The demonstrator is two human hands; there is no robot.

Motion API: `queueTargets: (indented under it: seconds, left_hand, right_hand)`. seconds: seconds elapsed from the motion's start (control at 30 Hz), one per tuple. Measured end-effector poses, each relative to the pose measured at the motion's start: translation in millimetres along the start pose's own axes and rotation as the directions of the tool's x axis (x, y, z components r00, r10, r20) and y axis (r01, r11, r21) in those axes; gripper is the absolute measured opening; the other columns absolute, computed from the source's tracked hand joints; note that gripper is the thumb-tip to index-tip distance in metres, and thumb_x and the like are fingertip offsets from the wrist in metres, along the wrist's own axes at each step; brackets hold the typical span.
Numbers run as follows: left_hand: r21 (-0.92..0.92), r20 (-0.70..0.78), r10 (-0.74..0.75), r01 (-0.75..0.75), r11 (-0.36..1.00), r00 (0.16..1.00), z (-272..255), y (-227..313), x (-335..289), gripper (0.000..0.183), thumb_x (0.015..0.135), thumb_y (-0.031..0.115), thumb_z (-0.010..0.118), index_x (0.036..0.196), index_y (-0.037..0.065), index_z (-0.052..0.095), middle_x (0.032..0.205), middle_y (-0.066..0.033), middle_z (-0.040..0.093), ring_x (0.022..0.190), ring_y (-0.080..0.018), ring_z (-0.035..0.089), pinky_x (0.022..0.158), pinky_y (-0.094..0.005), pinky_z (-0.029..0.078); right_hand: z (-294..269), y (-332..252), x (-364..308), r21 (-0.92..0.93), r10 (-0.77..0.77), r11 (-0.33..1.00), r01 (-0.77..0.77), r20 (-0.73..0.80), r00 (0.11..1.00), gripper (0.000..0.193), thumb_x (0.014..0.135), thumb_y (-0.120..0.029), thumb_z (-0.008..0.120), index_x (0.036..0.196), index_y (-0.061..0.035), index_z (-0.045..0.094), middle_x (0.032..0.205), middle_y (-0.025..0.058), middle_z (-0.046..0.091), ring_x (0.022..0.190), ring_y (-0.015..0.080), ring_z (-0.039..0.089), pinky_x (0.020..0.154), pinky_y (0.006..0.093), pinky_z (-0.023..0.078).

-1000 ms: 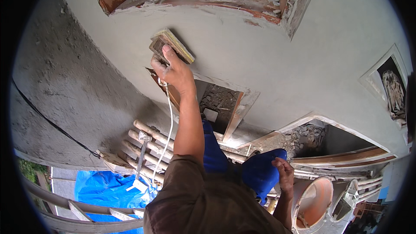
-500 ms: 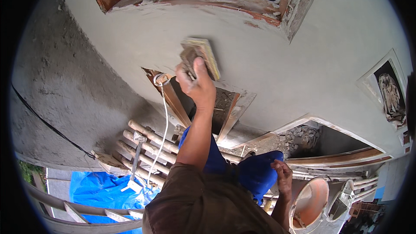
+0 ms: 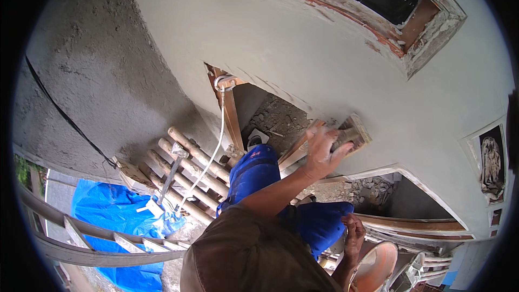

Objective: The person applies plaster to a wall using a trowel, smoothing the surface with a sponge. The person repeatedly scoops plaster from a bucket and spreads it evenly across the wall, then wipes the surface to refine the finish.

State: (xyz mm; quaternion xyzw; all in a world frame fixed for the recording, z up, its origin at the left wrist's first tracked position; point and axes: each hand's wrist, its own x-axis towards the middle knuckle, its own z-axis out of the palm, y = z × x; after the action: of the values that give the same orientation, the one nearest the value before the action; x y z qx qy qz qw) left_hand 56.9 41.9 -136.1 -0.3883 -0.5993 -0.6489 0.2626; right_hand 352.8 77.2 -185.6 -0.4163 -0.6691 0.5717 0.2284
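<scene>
A hand float [image 3: 355,133], a block with a pale yellowish edge and a mud-coloured back, rests against the smooth grey plastered wall [image 3: 303,59]. My left hand [image 3: 323,154] is closed around its back, just above the gap between two lower wall openings. Down at the right, my right hand [image 3: 354,233] hangs beside my blue-trousered knee [image 3: 324,221]. Its fingers are curled together, and whatever they may hold is hidden.
Wooden-framed openings break the wall, including a large one [image 3: 346,0] above. A white cable [image 3: 208,165] hangs over poles [image 3: 194,170] at left. Below stand a ladder [image 3: 108,251], blue tarp [image 3: 116,211] and an orange-rimmed bucket [image 3: 378,265]. Rubble [image 3: 373,189] lies inside an opening.
My left hand has swept the float to the right and downward along the wall. The view has shifted too. My right hand stays near the knee, its fingers still curled.
</scene>
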Motion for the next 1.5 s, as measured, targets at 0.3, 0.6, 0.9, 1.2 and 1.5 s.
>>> queueTargets:
  seconds: [0.3,0.6,0.9,1.2,1.5]
  left_hand:
    - [0.050,-0.716,-0.201,0.336,0.941,0.669,-243,-191,186,0.029,0.096,0.026,0.059,0.085,-0.001,0.056,0.079,-0.0036,0.059,0.071,-0.0088,0.050,0.062,-0.0269,0.045]
    - [0.136,-0.056,0.161,-0.152,0.979,0.985,-71,-69,71,0.038,0.077,0.024,0.078,0.103,0.004,0.058,0.092,-0.0100,0.057,0.080,-0.0249,0.054,0.078,-0.0415,0.032]
    - [0.071,-0.620,-0.267,0.392,0.917,0.738,-235,-209,132,0.029,0.094,0.027,0.063,0.094,-0.002,0.057,0.076,-0.0116,0.057,0.071,-0.0202,0.051,0.068,-0.0367,0.042]
    - [-0.220,-0.697,-0.545,0.584,0.782,0.467,-372,-300,137,0.033,0.096,0.029,0.057,0.094,-0.004,0.058,0.084,-0.0089,0.062,0.077,-0.0143,0.055,0.071,-0.0326,0.047]
    - [0.178,-0.633,-0.107,0.279,0.944,0.767,-393,-255,274,0.032,0.095,0.029,0.060,0.094,-0.002,0.056,0.085,-0.0147,0.060,0.078,-0.0210,0.055,0.072,-0.0357,0.046]
  right_hand:
    - [42,6,29,-0.152,0.050,0.988,-0.022,0.183,0.982,0.044,0.094,-0.036,0.061,0.113,0.0037,0.063,0.094,0.0126,0.070,0.088,0.0191,0.064,0.084,0.0340,0.050]
    - [88,-28,37,-0.270,0.070,0.963,0.017,0.309,0.949,0.036,0.094,-0.027,0.061,0.110,0.0051,0.065,0.095,0.0137,0.070,0.091,0.0188,0.065,0.084,0.0315,0.050]
    - [97,-19,45,-0.390,0.072,0.919,0.056,0.306,0.949,0.040,0.095,-0.031,0.056,0.108,0.0064,0.064,0.090,0.0142,0.070,0.083,0.0207,0.067,0.078,0.0329,0.053]
    - [159,-40,70,-0.412,0.135,0.909,0.060,0.428,0.894,0.038,0.095,-0.028,0.056,0.110,0.0050,0.065,0.094,0.0141,0.070,0.086,0.0186,0.067,0.080,0.0309,0.052]
    - [190,-48,97,-0.456,0.093,0.871,0.182,0.518,0.850,0.033,0.094,-0.025,0.056,0.103,0.0041,0.067,0.090,0.0100,0.072,0.084,0.0159,0.066,0.080,0.0292,0.051]
